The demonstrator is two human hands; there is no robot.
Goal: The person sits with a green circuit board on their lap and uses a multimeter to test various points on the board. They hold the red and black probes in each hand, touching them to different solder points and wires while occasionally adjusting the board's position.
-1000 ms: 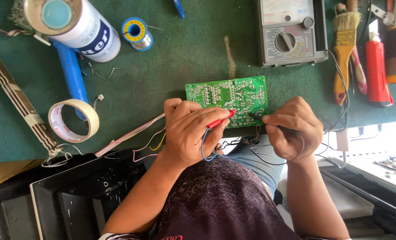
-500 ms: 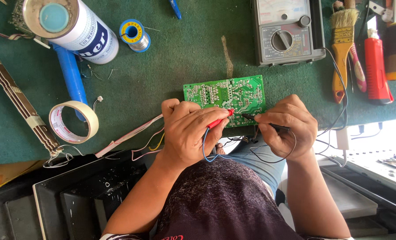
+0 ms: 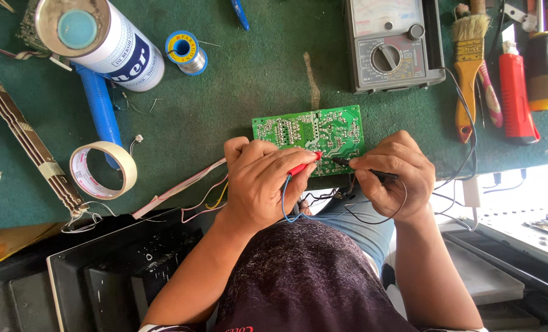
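The left hand (image 3: 263, 184) is gripping a red probe (image 3: 303, 165), the right hand (image 3: 392, 175) is clamping a black probe (image 3: 348, 162). Both tips are touching the green circuit board (image 3: 311, 130), lying on the table (image 3: 237, 98) just beyond the fingers. A grey multimeter (image 3: 392, 43) is sitting further beyond the right hand.

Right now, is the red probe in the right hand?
No, the left hand holds the red probe on the green circuit board, while the right hand holds the black probe.
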